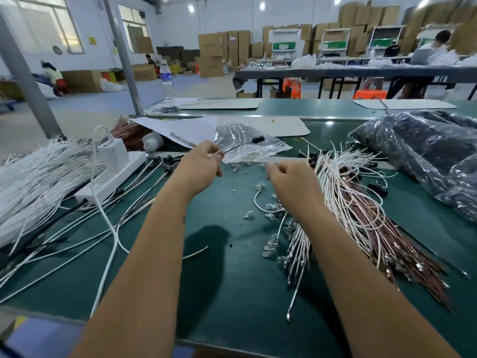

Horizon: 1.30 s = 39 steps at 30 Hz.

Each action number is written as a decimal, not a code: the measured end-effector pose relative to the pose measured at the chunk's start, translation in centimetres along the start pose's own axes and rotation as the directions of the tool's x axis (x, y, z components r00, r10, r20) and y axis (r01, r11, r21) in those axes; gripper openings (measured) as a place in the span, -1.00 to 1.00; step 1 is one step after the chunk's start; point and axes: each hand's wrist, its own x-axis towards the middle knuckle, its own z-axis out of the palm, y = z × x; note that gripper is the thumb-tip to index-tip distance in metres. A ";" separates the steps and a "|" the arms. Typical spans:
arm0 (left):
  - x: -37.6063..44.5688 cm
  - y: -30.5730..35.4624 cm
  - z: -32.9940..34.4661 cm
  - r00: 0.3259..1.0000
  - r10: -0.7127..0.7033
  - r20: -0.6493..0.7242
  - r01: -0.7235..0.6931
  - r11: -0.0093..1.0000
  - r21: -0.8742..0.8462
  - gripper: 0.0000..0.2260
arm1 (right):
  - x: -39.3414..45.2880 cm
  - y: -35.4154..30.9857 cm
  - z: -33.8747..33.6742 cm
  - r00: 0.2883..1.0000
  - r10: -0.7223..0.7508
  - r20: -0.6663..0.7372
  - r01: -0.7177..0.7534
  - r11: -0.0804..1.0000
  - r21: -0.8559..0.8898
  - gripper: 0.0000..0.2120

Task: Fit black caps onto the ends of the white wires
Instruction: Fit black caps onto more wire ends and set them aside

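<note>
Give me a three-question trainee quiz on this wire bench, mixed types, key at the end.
1. True or false: the left hand pinches a wire tipped with a black cap.
2. The big black plastic bag lies: A) left of the hands, B) right of them, C) on the floor.
3. Fill in: the white power strip lies to the ___ of the left hand.

Key: 1 true; 2 B; 3 left.

No legible text anywhere. Bottle (166, 81) at 11 o'clock has a blue-white label, print too blurred to read. Yellow sign (92, 40) on wall at 10 o'clock: marks there, unreadable. Boxes (210, 55) at 12 o'clock carry faint print, too small to make out. Charger (112, 154) at 9 o'clock shows a grey logo, not readable.
</note>
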 end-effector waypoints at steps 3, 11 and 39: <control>-0.6 2.3 2.3 0.985 0.162 0.054 -0.163 0.987 0.010 -0.91 | -0.2 -3.2 1.5 0.923 0.163 0.348 -0.362 0.671 0.647 -0.70; -1.3 1.2 1.9 0.936 -0.006 0.353 0.059 0.988 -0.140 -0.83 | 1.5 -2.5 0.0 0.986 0.166 -0.002 -0.131 0.788 0.602 -0.76; 1.5 -1.7 -1.1 0.982 0.014 -0.189 0.096 0.825 0.557 -0.70 | 3.5 -2.1 1.3 0.994 0.105 0.019 -0.106 0.994 0.011 -0.84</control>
